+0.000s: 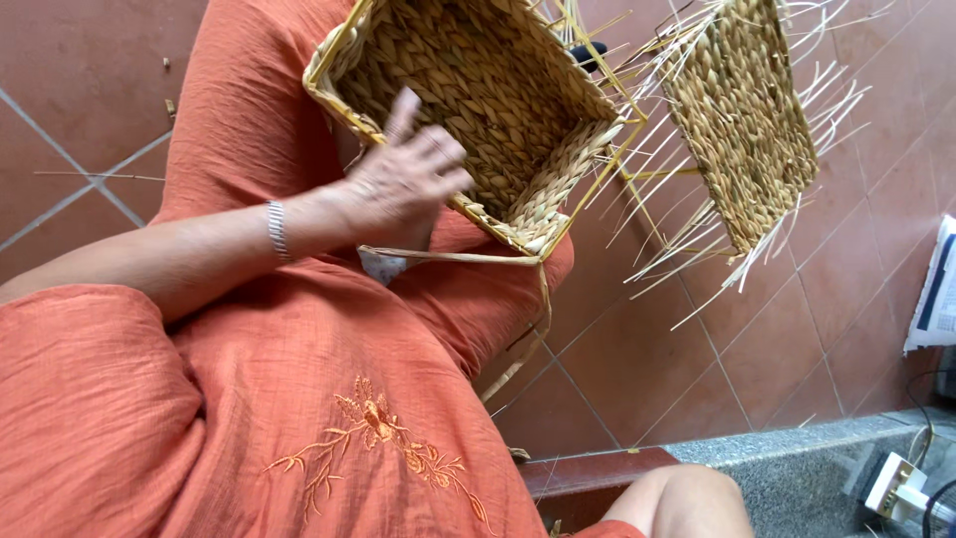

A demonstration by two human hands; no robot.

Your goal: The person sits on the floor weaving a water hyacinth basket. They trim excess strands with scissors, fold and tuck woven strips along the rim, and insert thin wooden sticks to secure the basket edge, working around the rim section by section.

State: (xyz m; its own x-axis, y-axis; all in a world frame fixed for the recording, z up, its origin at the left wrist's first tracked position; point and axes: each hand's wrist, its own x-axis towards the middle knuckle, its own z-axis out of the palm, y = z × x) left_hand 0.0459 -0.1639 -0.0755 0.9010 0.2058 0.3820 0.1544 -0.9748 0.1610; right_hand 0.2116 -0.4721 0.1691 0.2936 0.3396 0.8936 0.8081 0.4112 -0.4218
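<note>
A square woven straw basket (518, 90) with a yellow rim lies tilted on my lap, which is covered by an orange dress (329, 379). My left hand (403, 184), a silver bracelet on its wrist, grips the basket's near rim with its fingers reaching inside. Something white (383, 265) shows just under the hand. A flat straw strand (468, 257) runs from under the hand along the basket's lower edge and hangs down. My right hand is not visible.
A second woven panel (742, 120) with several loose straw ends sticking out lies on the reddish tiled floor (777, 349) at the upper right. A grey stone ledge (797, 468) with a white plug (891, 483) is at the lower right, and a printed paper (936, 294) at the right edge.
</note>
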